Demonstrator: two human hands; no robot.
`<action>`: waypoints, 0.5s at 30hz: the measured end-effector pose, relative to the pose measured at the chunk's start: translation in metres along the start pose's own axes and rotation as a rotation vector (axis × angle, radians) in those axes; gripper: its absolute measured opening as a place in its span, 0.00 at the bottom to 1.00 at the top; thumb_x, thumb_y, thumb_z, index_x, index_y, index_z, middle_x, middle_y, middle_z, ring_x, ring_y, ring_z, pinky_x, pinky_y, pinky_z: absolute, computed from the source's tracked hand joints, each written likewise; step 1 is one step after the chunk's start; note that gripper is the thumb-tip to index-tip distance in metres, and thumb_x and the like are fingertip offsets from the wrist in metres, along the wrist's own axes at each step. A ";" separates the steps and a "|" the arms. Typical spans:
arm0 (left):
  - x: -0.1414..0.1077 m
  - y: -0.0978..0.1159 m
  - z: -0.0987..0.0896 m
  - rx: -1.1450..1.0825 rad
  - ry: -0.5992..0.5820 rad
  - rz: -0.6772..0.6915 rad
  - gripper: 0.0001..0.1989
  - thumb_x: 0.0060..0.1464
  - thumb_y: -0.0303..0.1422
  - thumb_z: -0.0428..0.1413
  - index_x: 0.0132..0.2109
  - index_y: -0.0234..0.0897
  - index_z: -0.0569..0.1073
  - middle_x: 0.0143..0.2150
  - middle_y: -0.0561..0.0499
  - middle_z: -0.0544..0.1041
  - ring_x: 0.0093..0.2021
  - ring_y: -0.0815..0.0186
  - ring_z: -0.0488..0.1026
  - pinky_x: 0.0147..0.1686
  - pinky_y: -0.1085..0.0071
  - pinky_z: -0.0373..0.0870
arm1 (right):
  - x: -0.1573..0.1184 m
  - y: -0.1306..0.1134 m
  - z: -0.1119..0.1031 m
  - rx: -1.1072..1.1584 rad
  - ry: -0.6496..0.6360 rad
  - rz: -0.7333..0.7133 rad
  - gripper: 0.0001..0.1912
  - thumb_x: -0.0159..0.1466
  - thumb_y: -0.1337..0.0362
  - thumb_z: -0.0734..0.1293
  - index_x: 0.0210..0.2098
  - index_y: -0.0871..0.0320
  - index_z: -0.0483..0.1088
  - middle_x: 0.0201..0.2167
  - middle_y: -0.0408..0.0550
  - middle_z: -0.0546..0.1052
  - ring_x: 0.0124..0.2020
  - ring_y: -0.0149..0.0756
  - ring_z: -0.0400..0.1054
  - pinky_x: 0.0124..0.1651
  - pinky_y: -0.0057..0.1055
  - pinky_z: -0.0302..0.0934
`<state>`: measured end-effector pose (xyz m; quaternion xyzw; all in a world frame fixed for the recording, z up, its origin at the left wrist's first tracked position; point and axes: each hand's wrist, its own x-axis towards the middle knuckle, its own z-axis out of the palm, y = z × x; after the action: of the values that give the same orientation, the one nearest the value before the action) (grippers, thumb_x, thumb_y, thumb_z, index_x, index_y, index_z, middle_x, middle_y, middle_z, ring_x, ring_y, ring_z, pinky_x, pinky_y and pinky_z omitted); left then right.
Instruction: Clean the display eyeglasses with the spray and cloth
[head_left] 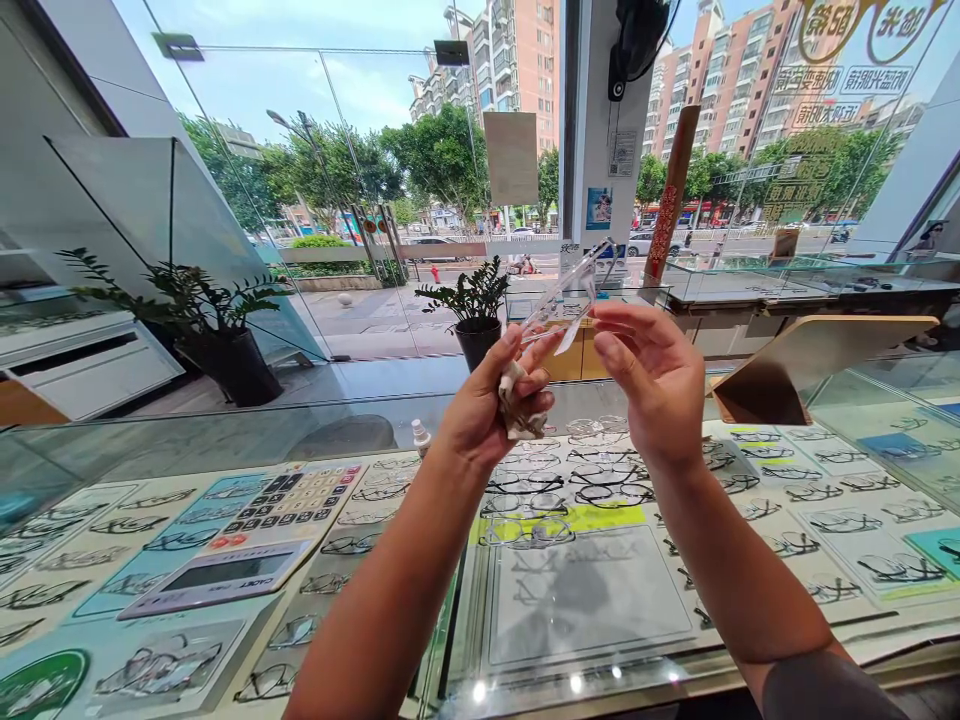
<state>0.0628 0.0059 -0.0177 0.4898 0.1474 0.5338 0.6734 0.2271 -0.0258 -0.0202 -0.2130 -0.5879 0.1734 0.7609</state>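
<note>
A pair of clear-framed eyeglasses is raised over the counter, tilted up to the right against the window. My left hand grips its lower left end between thumb and fingers. A crumpled pale cloth is bunched in the curled fingers of that same hand. From the right, my right hand has thumb and index finger closed at the glasses' other side. The exact contact there is hard to make out against the bright background.
Below lies a glass display case with rows of eyeglasses. On it are a large calculator, a small spray bottle and a tilted brown-backed mirror or stand. Potted plants stand beyond, before the windows.
</note>
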 end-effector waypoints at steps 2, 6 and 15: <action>-0.002 -0.002 0.004 -0.061 -0.053 -0.108 0.26 0.52 0.51 0.72 0.48 0.39 0.77 0.47 0.47 0.83 0.21 0.80 0.54 0.19 0.75 0.58 | -0.002 -0.001 0.002 -0.048 -0.024 -0.054 0.07 0.65 0.60 0.76 0.44 0.46 0.82 0.48 0.43 0.84 0.56 0.43 0.78 0.64 0.47 0.70; -0.003 -0.006 0.007 -0.187 -0.112 -0.241 0.23 0.55 0.48 0.71 0.49 0.38 0.78 0.40 0.50 0.81 0.20 0.80 0.54 0.20 0.77 0.58 | -0.002 -0.002 0.001 -0.094 -0.037 -0.117 0.04 0.66 0.61 0.76 0.41 0.45 0.83 0.49 0.43 0.84 0.57 0.44 0.78 0.66 0.50 0.69; -0.006 -0.007 0.009 -0.306 -0.185 -0.428 0.22 0.57 0.46 0.68 0.50 0.35 0.77 0.30 0.56 0.76 0.18 0.80 0.56 0.20 0.78 0.59 | 0.002 -0.003 -0.011 -0.093 -0.141 -0.228 0.04 0.66 0.60 0.77 0.42 0.45 0.83 0.48 0.41 0.86 0.55 0.44 0.79 0.63 0.50 0.72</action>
<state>0.0713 -0.0035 -0.0209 0.3869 0.1029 0.3485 0.8475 0.2388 -0.0280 -0.0194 -0.1670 -0.6678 0.0727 0.7217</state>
